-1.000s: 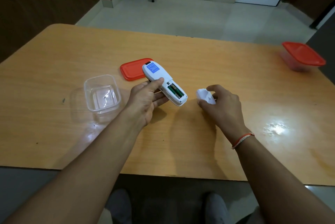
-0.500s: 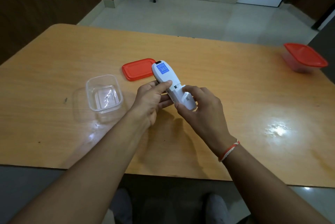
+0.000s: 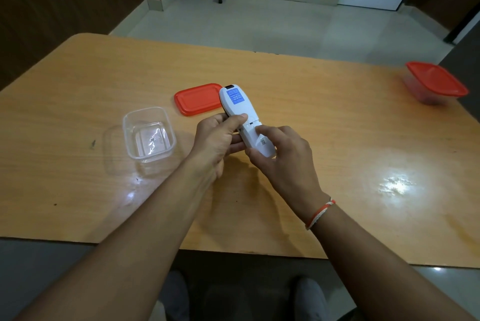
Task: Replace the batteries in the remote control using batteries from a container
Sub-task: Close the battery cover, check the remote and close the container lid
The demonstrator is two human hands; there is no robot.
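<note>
A white remote control (image 3: 240,105) with a blue label on its back is held above the wooden table (image 3: 324,118), back side up. My left hand (image 3: 215,141) grips its left side, thumb across the back. My right hand (image 3: 283,154) holds its near end, with the index finger pressing on the white battery cover (image 3: 255,135), which lies over the compartment. The batteries are hidden under the cover. A clear container (image 3: 149,133) with nothing visible in it stands to the left, its red lid (image 3: 198,98) lying behind it.
A second container with a red lid (image 3: 436,82) sits at the table's far right edge. The table's near edge runs just below my forearms. A glare spot shines on the wood to the right. Floor and chair legs lie beyond the table.
My right hand picked the white cover off the table and brought it onto the remote's open compartment. The batteries that showed before are now covered. The left hand tilted the remote more upright.
</note>
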